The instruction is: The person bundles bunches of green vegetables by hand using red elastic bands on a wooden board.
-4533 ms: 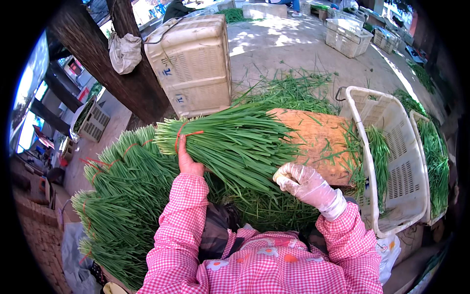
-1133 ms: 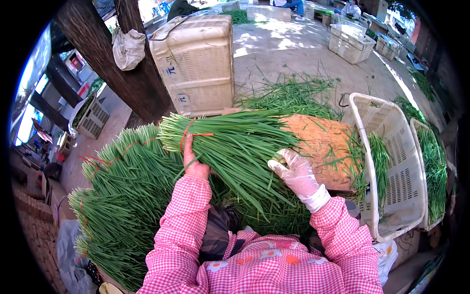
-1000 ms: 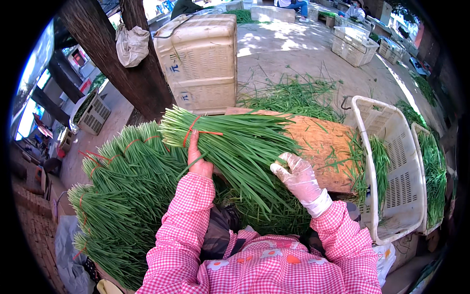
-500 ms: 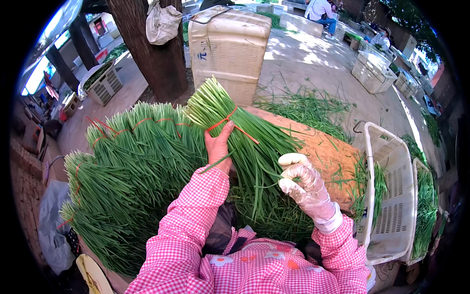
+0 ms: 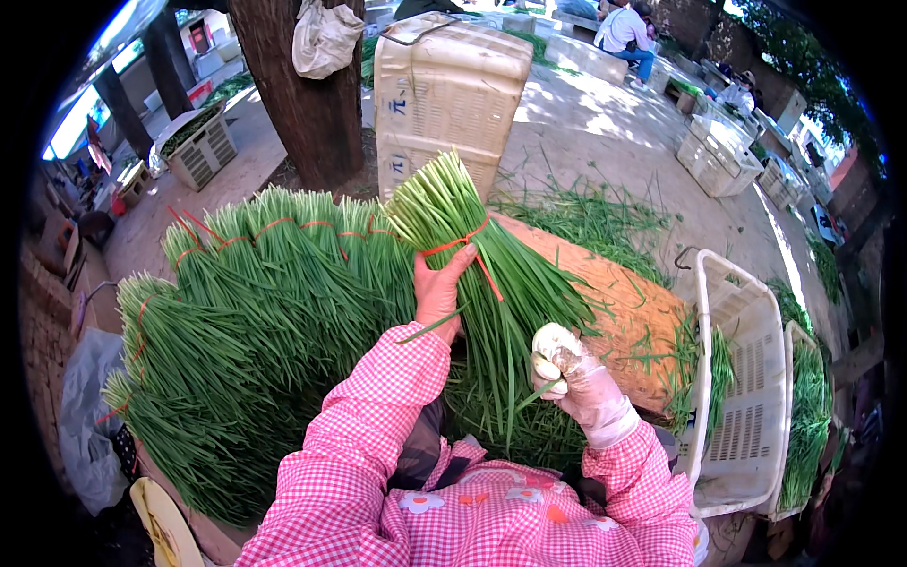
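My bare left hand [image 5: 436, 291] is wrapped round a thick bunch of garlic chives [image 5: 496, 255] just below its orange-red tie [image 5: 484, 253]. The pale cut ends point up and away, while the green leaves fan down to the right. My right hand [image 5: 584, 383], in a whitish glove, is curled closed beside the leaf tips. A thin chive leaf [image 5: 537, 395] runs into its fingers. On my left, several tied chive bundles [image 5: 227, 340] stand packed in a curve, pale ends up. Loose chives lie beneath the held bunch.
A wooden board [image 5: 614, 298] strewn with bits of leaf lies ahead to the right. Beside it sits a white plastic crate [image 5: 756, 406] with some chives. Another crate [image 5: 449, 113] stands on end by a tree trunk [image 5: 298, 104]. A person [image 5: 625, 33] sits far off.
My right hand has closed its fingers and shifted slightly left and down at the leaf tips. The view has moved a little, and my left hand keeps its hold on the bunch.
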A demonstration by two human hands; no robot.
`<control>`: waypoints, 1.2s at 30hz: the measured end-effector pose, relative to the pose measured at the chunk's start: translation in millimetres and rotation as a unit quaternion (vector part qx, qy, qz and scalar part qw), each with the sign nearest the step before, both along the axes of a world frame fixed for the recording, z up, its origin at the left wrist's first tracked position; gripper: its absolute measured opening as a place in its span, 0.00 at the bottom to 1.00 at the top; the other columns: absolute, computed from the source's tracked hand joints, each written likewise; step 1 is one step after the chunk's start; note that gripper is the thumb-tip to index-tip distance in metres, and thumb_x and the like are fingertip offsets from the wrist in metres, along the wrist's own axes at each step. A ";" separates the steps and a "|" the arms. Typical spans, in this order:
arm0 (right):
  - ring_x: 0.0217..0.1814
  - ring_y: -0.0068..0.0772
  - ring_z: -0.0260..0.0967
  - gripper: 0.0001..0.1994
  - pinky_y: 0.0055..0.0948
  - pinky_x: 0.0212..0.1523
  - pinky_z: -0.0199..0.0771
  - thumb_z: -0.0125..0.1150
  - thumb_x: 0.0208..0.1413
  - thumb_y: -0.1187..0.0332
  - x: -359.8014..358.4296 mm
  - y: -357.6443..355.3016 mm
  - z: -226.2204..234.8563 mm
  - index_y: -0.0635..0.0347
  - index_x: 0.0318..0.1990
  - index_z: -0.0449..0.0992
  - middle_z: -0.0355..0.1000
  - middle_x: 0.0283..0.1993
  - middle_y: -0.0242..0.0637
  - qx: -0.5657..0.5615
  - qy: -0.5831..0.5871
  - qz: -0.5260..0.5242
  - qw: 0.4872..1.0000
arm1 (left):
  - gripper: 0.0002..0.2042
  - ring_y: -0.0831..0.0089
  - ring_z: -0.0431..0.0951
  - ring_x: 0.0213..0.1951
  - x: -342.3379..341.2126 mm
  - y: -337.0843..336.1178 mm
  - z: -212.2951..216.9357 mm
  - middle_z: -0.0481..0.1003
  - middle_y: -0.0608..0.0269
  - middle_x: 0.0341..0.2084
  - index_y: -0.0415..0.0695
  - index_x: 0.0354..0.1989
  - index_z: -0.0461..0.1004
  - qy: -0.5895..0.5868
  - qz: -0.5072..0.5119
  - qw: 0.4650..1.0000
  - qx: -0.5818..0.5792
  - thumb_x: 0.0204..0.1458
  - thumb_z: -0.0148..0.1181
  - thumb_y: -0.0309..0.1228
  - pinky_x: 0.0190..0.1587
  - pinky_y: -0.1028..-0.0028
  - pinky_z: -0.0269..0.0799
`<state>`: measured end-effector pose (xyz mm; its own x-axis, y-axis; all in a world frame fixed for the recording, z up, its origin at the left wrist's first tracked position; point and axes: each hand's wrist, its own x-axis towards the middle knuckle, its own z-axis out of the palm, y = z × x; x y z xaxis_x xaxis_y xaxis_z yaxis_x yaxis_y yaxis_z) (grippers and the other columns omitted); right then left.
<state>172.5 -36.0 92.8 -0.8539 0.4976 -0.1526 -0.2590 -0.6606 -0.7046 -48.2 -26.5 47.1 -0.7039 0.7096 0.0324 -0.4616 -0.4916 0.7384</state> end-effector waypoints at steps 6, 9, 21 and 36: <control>0.19 0.11 0.50 0.07 0.13 0.19 0.50 0.51 0.60 0.63 32.4 -46.0 0.3 0.56 0.39 0.65 0.59 0.22 0.22 0.105 -0.151 0.226 0.957 | 0.23 0.63 0.75 0.43 -22.1 6.8 -13.3 0.74 0.58 0.42 0.41 0.49 0.67 -0.110 -0.031 0.993 0.020 0.45 0.66 0.33 0.48 0.62 0.72; 0.48 0.48 0.69 0.26 0.36 0.51 0.68 0.54 0.56 0.64 52.2 -42.3 -24.2 0.59 0.61 0.57 0.70 0.48 0.49 0.507 -0.290 0.317 0.747 | 0.21 0.59 0.75 0.43 -45.9 12.1 -26.0 0.75 0.57 0.42 0.41 0.45 0.71 -0.197 -0.064 0.978 0.029 0.44 0.67 0.37 0.51 0.58 0.70; 0.39 0.42 0.71 0.27 0.38 0.35 0.71 0.63 0.49 0.56 27.9 1.2 15.9 0.59 0.53 0.65 0.70 0.45 0.44 0.654 -0.309 -0.218 0.655 | 0.22 0.59 0.75 0.43 -37.0 -6.7 -1.1 0.75 0.57 0.42 0.43 0.46 0.71 -0.224 -0.101 0.969 -0.029 0.47 0.64 0.42 0.50 0.56 0.70; 0.40 0.50 0.70 0.11 0.40 0.39 0.68 0.55 0.56 0.63 105.2 98.9 -30.0 0.62 0.40 0.72 0.73 0.36 0.49 0.554 -0.445 -0.338 0.617 | 0.19 0.58 0.71 0.50 -62.7 -10.6 -8.7 0.72 0.58 0.48 0.50 0.51 0.70 -0.132 -0.045 0.990 0.012 0.52 0.55 0.41 0.54 0.55 0.67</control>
<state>277.7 62.9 62.8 -0.2184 0.9141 0.3417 0.6034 0.4017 -0.6889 -110.8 -37.2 38.4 -0.6240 0.7710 -0.1268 -0.6800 -0.4559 0.5742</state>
